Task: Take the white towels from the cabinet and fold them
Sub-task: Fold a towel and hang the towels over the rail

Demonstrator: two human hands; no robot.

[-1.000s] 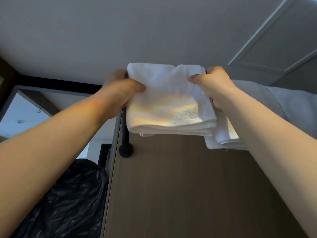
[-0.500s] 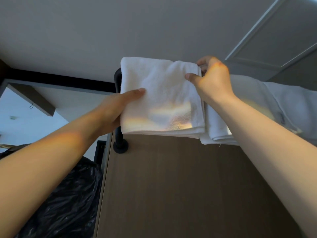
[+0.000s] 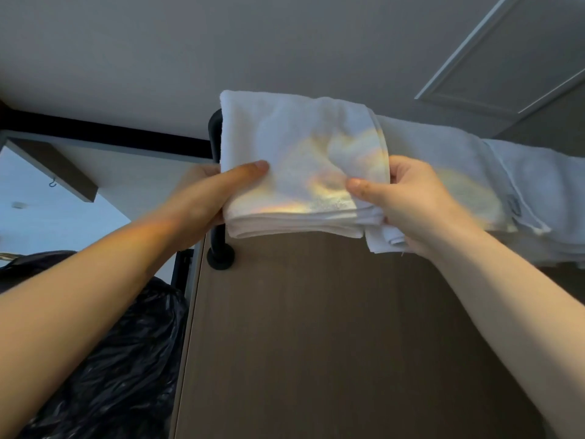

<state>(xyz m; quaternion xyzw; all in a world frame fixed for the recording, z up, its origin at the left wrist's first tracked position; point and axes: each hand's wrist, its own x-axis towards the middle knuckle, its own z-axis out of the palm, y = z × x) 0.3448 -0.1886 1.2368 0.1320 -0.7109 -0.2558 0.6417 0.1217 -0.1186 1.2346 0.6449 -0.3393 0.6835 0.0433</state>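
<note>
Far L, low: black bag point(image 3: 104, 359), crumpled, beside cabinet point(image 3: 316, 327) side. Next, L hand point(image 3: 205, 201), clamped on L edge of folded towel point(image 3: 294, 160), thumb flat on near face, fingers wrapped behind & out of sight. Just behind that edge: black post point(image 3: 219, 248), upright, foot on cabinet corner. Centre: towel itself, white, folded into thick pad, held up at cabinet's top edge, squarely between both hands & ahead of them. Layered folds along bottom edge, facing cam; slightly longer side running L-R, hand to hand. R hand point(image 3: 414, 204) clamped on lower R corner, thumb on front, fingers curled behind. Can't tell whether also catching smaller folded piece point(image 3: 383, 240) poking out just below. Further R: pile of loose white towels point(image 3: 522, 191) slumped along cabinet top, right beside held towel's R edge; touching or not, can't say. Judging from this: pad looks done or nearly so, both hands equally near it, so prob. last squaring-up or setting down. For next towel, R hand closer to pile, so reach rightward, w/ L hand left to steady pad.
</note>
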